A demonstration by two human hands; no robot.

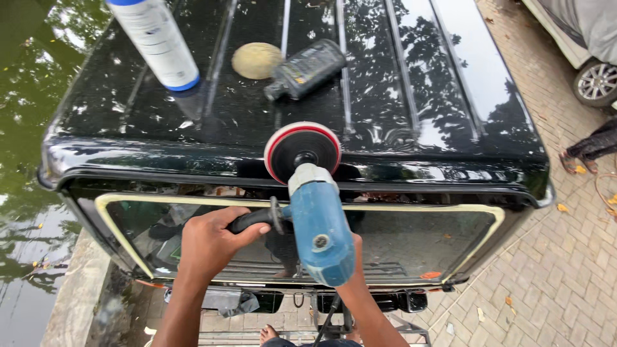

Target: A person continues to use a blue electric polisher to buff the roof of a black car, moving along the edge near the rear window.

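At the far left of the frame lies green water (pixel 26 128) beside a stone curb (pixel 74 295). In the upper left, a white spray can (pixel 157 42) stands on the black car roof (pixel 411 83). Lower, left of centre, the left hand (pixel 209 241) is wrapped tight around the polisher's black side handle (pixel 254 220). Top centre, a yellow foam pad (pixel 257 60) and a dark bottle (pixel 307 69) lie on the roof. At centre, the blue polisher (pixel 318 228) presses its red-rimmed backing disc (pixel 302 151) at the roof's rear edge. The right hand (pixel 357 257) sits mostly hidden behind the polisher body, closed around it. Brick paving (pixel 553 270) fills the right.
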